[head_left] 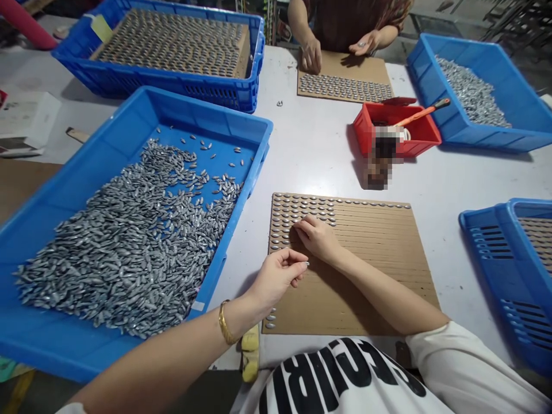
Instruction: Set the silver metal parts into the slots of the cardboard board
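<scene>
A brown cardboard sheet (371,276) with thin parallel slits lies on the table in front of me. Small silvery oval metal pieces (302,203) sit in rows along its top and left side. My right hand (318,237) is over the upper left of the sheet, fingers pinched down by the rows; whatever lies under its fingertips is hidden. Just below and to the left, my left hand (278,277) pinches a small silvery metal piece (307,263) between thumb and forefinger. To the left, a large blue tray (254,167) holds a heap of the same pieces.
Across the table, another person's hands (311,54) work over a second cardboard sheet (345,62). A red bin (425,138) with an orange-handled tool stands at centre right. Blue crates (254,92) with filled sheets, a blue tray (487,57) of pieces and a blue basket (487,241) surround the space.
</scene>
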`<state>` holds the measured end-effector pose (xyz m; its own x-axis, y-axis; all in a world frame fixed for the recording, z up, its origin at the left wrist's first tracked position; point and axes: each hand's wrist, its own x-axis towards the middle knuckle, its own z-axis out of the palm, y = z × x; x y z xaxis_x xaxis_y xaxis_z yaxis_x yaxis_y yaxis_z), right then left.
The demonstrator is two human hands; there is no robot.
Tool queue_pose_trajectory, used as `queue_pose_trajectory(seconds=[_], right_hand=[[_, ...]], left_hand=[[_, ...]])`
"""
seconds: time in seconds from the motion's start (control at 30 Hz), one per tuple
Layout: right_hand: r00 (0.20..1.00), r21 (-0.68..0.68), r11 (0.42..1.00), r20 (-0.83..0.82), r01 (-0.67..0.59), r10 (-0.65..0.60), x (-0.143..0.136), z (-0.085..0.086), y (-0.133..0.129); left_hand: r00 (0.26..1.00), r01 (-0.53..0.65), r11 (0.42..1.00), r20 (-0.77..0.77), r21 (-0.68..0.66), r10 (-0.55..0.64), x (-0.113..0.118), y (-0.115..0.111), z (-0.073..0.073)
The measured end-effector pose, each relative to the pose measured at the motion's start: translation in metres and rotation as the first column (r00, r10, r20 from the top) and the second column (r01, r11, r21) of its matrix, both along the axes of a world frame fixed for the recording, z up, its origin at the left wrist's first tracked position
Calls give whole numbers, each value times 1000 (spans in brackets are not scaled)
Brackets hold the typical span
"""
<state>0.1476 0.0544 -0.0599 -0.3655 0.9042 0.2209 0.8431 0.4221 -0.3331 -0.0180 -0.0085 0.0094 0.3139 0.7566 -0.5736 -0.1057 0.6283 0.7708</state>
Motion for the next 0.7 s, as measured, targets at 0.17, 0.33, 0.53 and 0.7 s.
queue_pose_trajectory(seconds=[0.17, 0.33, 0.53, 0.7], right_hand=[[997, -15, 999, 70, 34, -33, -4, 2, 0], [991, -40, 997, 124, 59, -54, -7, 6, 1], [988, -80, 995, 144, 59, -47, -10, 11, 3], [998, -94, 994, 51, 51, -46, -8, 13, 2]], left_hand=[[1000, 5, 1000, -9, -8, -5, 1, 0, -2], [1000, -27, 1000, 5, 0, 27, 1, 2, -1], [999, -25, 1000, -35, 5, 25, 0, 5, 4], [998, -43, 999, -54, 13, 44, -1, 7, 1]])
